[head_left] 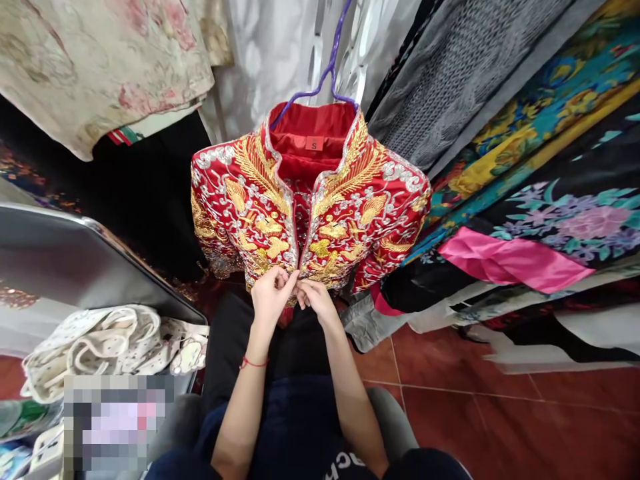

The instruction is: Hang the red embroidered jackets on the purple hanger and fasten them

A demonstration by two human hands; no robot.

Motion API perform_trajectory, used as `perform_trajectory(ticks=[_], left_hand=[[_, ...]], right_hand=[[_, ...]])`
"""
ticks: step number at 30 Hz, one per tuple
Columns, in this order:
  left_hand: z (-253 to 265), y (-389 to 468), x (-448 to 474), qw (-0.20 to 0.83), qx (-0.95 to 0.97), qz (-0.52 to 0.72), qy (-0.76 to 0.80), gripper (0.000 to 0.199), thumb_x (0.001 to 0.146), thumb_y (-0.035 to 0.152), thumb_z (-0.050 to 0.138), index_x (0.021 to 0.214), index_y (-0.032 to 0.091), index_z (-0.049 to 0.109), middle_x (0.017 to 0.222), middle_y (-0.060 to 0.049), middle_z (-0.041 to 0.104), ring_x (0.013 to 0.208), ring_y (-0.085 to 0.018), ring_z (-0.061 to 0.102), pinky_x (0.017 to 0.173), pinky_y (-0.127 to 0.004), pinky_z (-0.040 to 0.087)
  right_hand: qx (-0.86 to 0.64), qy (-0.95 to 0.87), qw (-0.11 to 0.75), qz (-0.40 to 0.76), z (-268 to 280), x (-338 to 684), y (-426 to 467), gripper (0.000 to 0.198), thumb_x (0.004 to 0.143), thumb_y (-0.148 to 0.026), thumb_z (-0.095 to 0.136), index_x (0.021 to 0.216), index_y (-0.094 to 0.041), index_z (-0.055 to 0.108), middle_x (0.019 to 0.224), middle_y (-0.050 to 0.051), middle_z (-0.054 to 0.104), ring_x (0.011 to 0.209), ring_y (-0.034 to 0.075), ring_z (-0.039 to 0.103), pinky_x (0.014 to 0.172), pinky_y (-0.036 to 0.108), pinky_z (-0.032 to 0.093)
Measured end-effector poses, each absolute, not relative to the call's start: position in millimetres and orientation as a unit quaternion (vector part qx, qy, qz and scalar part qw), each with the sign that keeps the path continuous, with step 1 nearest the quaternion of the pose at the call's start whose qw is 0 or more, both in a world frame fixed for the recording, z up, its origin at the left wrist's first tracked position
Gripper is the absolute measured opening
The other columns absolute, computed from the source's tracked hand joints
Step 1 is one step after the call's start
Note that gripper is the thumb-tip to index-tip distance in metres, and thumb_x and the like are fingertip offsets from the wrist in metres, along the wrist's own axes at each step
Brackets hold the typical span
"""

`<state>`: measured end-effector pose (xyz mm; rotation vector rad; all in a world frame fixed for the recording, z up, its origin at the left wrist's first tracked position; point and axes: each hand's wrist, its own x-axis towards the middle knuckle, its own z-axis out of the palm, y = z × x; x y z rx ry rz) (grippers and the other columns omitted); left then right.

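Observation:
A red jacket [345, 220] with gold and silver embroidery hangs in front of me on a purple hanger [331, 65]. Its stand collar is spread and a red label [315, 143] marked S shows inside. The front edges part at the neck and come together lower down, where both hands meet. My left hand [270, 292] is closed in a pinch on the left front edge near the hem. Close beside it, my right hand [315, 300] pinches the other edge. The fingertips hide any fastener between them.
Grey knitwear [440, 73] and patterned garments [560, 220] hang along the right. A floral cloth [100, 53] hangs upper left. At lower left, a bundled white dotted cloth [100, 343] lies by a metal-edged panel [90, 247]. Red tiles [450, 420] cover the floor.

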<state>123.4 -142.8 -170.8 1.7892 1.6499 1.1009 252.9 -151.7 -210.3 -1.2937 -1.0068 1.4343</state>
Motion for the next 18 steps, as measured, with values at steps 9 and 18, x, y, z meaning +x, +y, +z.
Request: perform_trajectory(ticks=[9, 18], left_hand=[[-184.0, -139.3, 124.8, 0.243, 0.648, 0.300, 0.656, 0.040, 0.088, 0.051, 0.059, 0.062, 0.021, 0.052, 0.060, 0.003, 0.060, 0.059, -0.013, 0.056, 0.061, -0.025, 0.033], [-199.0, -133.9, 116.2, 0.256, 0.649, 0.182, 0.693, 0.036, 0.084, 0.049, 0.060, 0.061, 0.022, 0.056, 0.067, -0.002, 0.067, 0.073, -0.019, 0.064, 0.062, -0.027, 0.030]], right_hand=[[-0.567, -0.404, 0.378, 0.611, -231.4, 261.1, -150.2, 0.031, 0.080, -0.039, 0.055, 0.057, -0.018, 0.061, 0.038, -0.003, 0.050, 0.035, 0.008, 0.039, 0.042, 0.023, 0.022], [-0.589, -0.397, 0.320, 0.627, -267.8, 264.7, -152.3, 0.029, 0.082, -0.032, 0.054, 0.059, -0.016, 0.064, 0.040, -0.005, 0.051, 0.036, 0.006, 0.042, 0.045, 0.021, 0.023]])
